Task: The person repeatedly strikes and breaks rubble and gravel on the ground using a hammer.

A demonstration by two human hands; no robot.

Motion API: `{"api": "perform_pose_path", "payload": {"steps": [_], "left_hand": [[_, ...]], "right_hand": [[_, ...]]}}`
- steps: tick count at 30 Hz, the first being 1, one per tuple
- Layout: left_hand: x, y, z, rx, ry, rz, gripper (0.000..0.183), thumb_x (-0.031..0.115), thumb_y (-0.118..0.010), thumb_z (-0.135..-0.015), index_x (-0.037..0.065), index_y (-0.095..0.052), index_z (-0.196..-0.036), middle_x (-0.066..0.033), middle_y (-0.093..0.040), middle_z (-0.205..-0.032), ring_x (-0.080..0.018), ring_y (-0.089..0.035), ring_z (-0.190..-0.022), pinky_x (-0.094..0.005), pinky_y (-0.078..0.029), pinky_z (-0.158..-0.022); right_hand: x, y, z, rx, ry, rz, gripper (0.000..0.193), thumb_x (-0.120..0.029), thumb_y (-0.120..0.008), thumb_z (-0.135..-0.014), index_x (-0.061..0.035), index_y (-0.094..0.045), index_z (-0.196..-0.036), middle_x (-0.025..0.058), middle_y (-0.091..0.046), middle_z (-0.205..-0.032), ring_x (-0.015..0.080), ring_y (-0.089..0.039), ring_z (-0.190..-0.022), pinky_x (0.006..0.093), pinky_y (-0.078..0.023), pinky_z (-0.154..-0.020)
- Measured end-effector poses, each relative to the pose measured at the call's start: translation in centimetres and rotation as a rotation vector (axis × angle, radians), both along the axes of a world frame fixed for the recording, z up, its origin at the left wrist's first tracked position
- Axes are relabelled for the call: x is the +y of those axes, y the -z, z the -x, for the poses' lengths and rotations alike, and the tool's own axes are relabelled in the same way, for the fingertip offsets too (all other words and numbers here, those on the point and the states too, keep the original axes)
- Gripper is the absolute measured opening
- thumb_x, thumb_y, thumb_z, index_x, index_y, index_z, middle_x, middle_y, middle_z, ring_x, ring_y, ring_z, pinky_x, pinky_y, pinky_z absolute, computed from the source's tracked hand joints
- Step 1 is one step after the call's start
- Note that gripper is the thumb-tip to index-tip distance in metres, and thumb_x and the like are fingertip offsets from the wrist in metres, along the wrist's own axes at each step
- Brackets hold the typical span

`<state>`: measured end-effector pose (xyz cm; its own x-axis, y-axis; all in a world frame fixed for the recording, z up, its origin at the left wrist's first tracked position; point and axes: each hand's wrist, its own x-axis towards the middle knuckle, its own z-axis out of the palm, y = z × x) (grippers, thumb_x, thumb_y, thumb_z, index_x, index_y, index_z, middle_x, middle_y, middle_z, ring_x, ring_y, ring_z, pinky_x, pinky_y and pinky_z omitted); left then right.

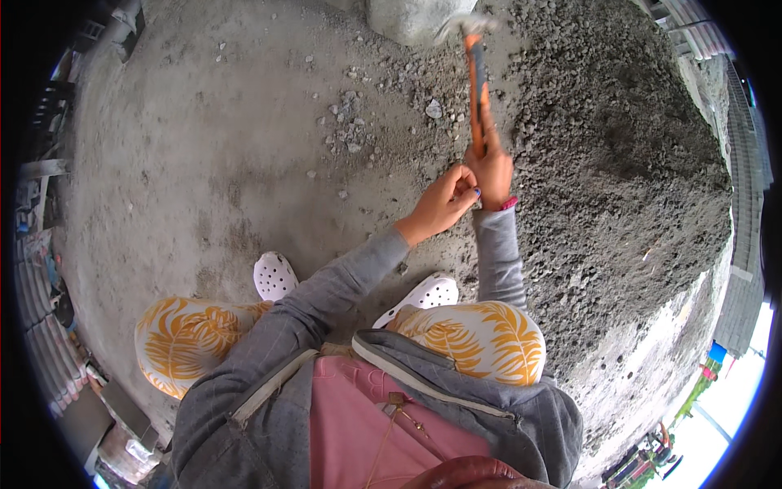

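Observation:
My right hand (492, 175) is wrapped round the orange and black handle of a hammer (477, 90), one finger stretched along the grip. The hammer's head is smeared by motion beside a large pale rock (411, 18) at the far edge. Close against my right wrist, my left hand (444, 202) has its fingers curled and its thumb pressed in. What those fingers hold, if anything, is hidden. Broken stone chips (350, 122) lie scattered on the ground left of the hammer.
A heap of dark grey gravel (619, 163) fills the right side. Below it runs a pale, rough slope (643, 367). My feet, in white perforated clogs (275, 277), rest on the grey ground. Corrugated sheets (49, 350) stand at the left rim.

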<state>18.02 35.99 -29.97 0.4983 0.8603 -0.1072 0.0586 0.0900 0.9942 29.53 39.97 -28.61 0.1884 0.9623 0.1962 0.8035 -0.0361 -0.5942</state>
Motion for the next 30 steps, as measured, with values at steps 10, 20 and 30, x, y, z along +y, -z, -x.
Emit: {"api": "perform_pose_path", "payload": {"steps": [10, 20, 30], "left_hand": [[0.2, 0.3, -0.4, 0.069, 0.014, -0.069, 0.024, 0.016, -0.055, -0.074, 0.001, -0.049, -0.092, -0.0100, -0.054, -0.086, -0.0169, -0.054, -0.069, -0.0284, -0.043, -0.061], [-0.1, 3.5, 0.0, 0.224, 0.141, -0.007, 0.024, 0.018, -0.054, -0.075, 0.000, -0.051, -0.091, -0.0116, -0.055, -0.090, -0.0182, -0.055, -0.074, -0.0284, -0.044, -0.063], [0.1, 2.5, -0.1, 0.229, 0.199, -0.014, 0.030, 0.020, -0.053, -0.078, 0.000, -0.047, -0.100, -0.0136, -0.054, -0.092, -0.0194, -0.055, -0.078, -0.0288, -0.044, -0.065]], "right_hand": [[2.3, -0.8, -3.0, 0.038, 0.241, -0.260, 0.067, -0.005, -0.050, -0.071, -0.0148, -0.018, -0.129, 0.0148, -0.059, -0.066, 0.0229, -0.057, -0.048, 0.0312, -0.043, -0.041], [-3.8, 3.2, -3.4, 0.200, 0.234, 0.121, 0.069, -0.001, -0.048, -0.062, -0.0158, -0.028, -0.127, 0.0177, -0.058, -0.087, 0.0278, -0.059, -0.066, 0.0339, -0.045, -0.057], [9.5, -7.9, -7.4, 0.074, 0.265, -0.486, 0.065, -0.005, -0.053, -0.070, -0.0167, -0.026, -0.127, 0.0110, -0.057, -0.064, 0.0190, -0.055, -0.050, 0.0295, -0.044, -0.046]]}}
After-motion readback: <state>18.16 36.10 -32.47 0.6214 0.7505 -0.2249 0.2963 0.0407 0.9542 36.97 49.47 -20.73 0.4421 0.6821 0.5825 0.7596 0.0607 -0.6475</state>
